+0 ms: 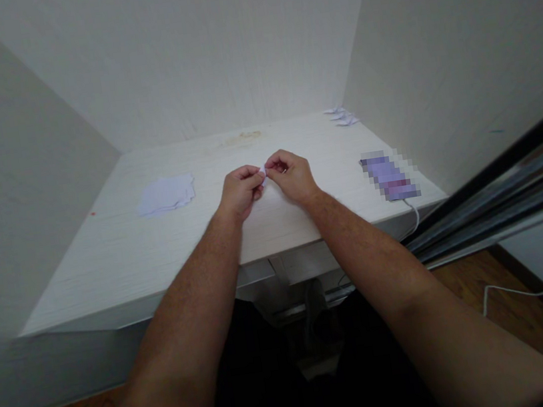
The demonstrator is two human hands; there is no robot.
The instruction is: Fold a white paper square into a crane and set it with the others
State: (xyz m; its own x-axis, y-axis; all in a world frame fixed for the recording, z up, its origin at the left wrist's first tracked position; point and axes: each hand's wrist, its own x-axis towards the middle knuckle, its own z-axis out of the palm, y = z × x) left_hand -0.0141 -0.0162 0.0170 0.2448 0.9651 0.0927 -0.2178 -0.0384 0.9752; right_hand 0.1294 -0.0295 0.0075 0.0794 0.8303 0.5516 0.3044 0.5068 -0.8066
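A small folded piece of white paper (264,176) is pinched between my two hands above the middle of the white desk. My left hand (242,191) is closed on its left side, thumb over fingers. From the right, my right hand (292,175) grips it with thumb and forefinger. Most of the paper is hidden by the fingertips, so its folded shape cannot be made out. To the left of my hands lies a stack of white paper sheets (165,195) with uneven edges. Several folded paper pieces (341,116) rest at the back right corner.
The white desk (107,253) is boxed in by walls at the back and both sides. On its right, a pixelated phone-like device (389,177) has a white cable (415,215) running over the front edge. A brownish stain (245,138) marks the desk's back.
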